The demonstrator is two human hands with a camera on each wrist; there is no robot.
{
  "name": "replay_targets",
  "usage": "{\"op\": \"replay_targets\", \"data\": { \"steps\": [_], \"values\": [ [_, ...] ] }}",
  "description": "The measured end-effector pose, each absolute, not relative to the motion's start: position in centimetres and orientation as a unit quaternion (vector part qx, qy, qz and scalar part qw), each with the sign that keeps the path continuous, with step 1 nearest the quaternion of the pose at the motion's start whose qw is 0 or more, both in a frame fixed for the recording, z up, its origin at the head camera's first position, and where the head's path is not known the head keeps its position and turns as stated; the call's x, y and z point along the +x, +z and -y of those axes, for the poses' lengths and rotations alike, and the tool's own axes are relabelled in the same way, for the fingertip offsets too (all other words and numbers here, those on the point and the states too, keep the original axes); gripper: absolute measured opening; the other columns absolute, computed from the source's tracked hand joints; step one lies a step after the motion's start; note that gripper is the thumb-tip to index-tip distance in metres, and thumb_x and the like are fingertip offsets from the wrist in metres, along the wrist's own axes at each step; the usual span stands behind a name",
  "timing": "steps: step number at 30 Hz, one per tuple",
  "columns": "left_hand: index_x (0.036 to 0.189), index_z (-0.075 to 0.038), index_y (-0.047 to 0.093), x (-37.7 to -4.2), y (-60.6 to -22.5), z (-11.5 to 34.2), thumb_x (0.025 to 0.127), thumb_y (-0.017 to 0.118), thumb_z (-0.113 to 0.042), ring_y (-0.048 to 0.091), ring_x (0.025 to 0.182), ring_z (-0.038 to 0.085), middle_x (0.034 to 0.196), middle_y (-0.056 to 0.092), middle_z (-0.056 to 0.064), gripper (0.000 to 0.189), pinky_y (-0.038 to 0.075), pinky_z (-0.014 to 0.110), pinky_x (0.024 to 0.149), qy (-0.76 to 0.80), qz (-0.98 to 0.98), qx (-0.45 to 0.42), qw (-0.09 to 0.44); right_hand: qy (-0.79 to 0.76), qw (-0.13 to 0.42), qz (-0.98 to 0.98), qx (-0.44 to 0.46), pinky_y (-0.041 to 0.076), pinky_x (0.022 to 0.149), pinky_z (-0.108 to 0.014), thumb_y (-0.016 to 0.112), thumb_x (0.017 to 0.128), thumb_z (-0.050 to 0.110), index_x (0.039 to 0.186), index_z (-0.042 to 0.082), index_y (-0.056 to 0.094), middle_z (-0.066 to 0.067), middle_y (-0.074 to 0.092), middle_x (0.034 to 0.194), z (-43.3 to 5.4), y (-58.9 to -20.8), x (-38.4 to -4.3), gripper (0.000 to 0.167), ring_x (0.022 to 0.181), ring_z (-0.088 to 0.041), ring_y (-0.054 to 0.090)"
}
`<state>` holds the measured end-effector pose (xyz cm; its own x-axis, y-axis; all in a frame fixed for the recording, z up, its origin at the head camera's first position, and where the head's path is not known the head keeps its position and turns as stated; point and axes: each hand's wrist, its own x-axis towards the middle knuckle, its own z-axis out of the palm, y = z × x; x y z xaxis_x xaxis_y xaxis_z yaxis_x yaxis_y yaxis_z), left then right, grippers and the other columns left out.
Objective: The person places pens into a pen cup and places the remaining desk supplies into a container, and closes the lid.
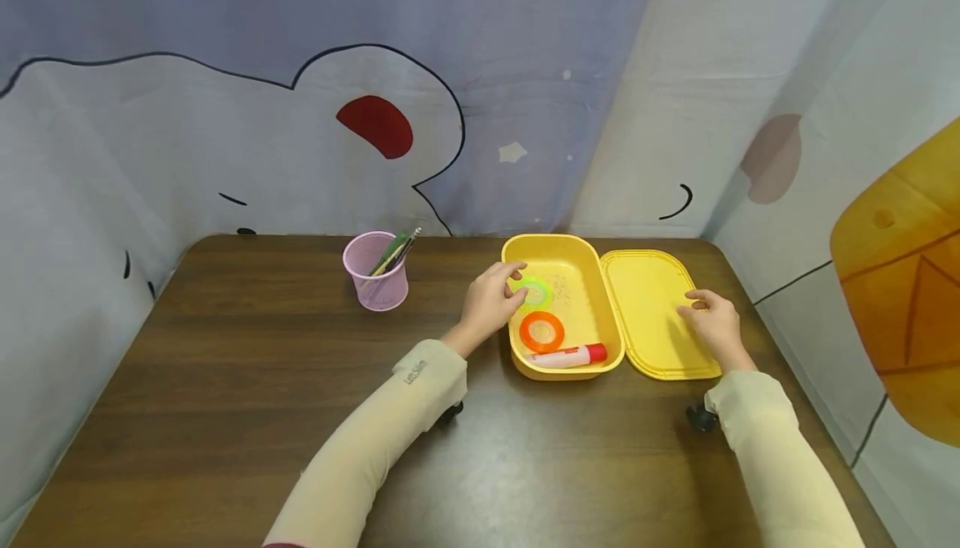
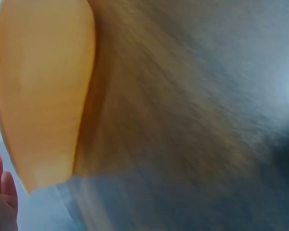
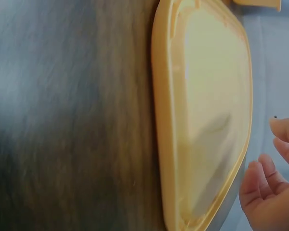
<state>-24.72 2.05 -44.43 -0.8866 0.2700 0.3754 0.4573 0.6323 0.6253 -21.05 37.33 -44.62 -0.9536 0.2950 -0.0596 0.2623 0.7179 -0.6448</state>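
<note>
A yellow plastic box (image 1: 592,302) stands uncovered on the table, its wall (image 2: 45,86) filling the left of the left wrist view. Inside lie a green ring (image 1: 546,291), an orange ring (image 1: 557,343) and a white glue stick with a red cap (image 1: 573,356). My left hand (image 1: 489,299) is over the box's left rim, fingers loosely bent, holding nothing. To the box's right, a yellow lid (image 1: 648,306) lies flat. Above the lid's right side hovers my right hand (image 1: 716,327), empty, thumb and fingers apart; the right wrist view shows a gap between this hand (image 3: 272,197) and the lid (image 3: 212,72).
A pink mesh cup (image 1: 382,291) with pens and other slim items (image 1: 397,254) stands left of the box, near the back edge. The brown wooden table (image 1: 247,389) meets a printed curtain (image 1: 525,98) behind, and more curtain hangs at the right.
</note>
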Motion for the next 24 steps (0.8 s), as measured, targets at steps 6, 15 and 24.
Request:
{"op": "replay_targets", "data": {
  "steps": [6,15,24],
  "values": [
    [0.113,-0.009,0.058,-24.7,-45.3,-1.1,0.077,0.064,-0.014,0.057,0.065,0.01,0.098,0.058,0.006,0.037,0.047,0.018,0.06,-0.422,0.881,-0.166,0.136,0.323,0.014,0.933,-0.157,0.033,0.089,-0.054,0.051,0.087,0.026,0.123,-0.003,0.046,-0.032,0.043,0.122,-38.8,-44.9,-20.4,0.046,0.112,-0.045,0.038],
    [0.112,-0.006,0.059,-24.2,-46.0,-0.8,0.08,0.062,-0.015,0.058,0.067,0.014,0.101,0.057,0.009,0.033,0.047,0.017,0.057,-0.457,0.876,-0.129,0.08,0.309,-0.012,0.94,-0.146,0.037,0.082,-0.053,0.053,0.086,0.024,0.125,-0.006,0.041,-0.034,0.039,0.12,-40.2,-45.4,-19.3,0.05,0.106,-0.047,0.039],
    [0.113,0.0,0.056,-24.7,-46.4,-0.6,0.082,0.06,-0.012,0.06,0.068,0.019,0.095,0.058,0.012,0.034,0.05,0.021,0.056,-0.516,0.849,-0.111,0.008,0.311,-0.017,0.941,-0.131,0.042,0.073,-0.045,0.051,0.084,0.013,0.124,-0.009,0.039,-0.035,0.042,0.115,-41.2,-45.9,-18.5,0.047,0.1,-0.046,0.043]
  ]
}}
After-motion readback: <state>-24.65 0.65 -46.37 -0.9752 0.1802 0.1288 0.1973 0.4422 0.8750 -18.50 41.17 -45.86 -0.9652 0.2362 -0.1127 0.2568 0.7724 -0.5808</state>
